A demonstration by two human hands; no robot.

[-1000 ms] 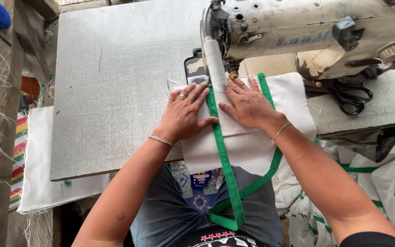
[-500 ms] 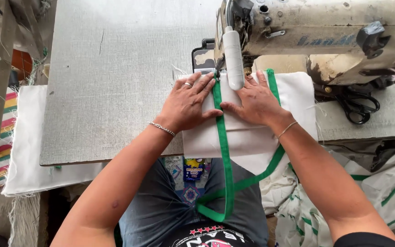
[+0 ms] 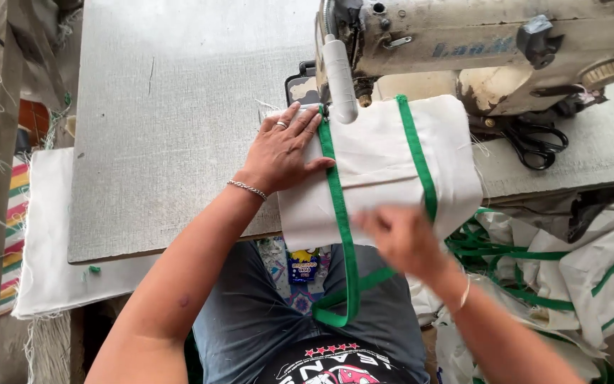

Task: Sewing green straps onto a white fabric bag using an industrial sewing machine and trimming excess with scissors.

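- Left hand (image 3: 283,153) lay flat, grip released, pressing the white cloth bag with green strap trim (image 3: 385,167) on the grey worktop (image 3: 172,121)
- Right hand (image 3: 401,238), blurred, pinched the bag's near edge beneath the cream metal sewing machine (image 3: 477,43)

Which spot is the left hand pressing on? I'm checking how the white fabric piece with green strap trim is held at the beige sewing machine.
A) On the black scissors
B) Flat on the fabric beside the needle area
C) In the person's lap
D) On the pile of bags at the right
B: the left hand lies flat on the white fabric piece, fingers by the green strap just left of the sewing machine head.
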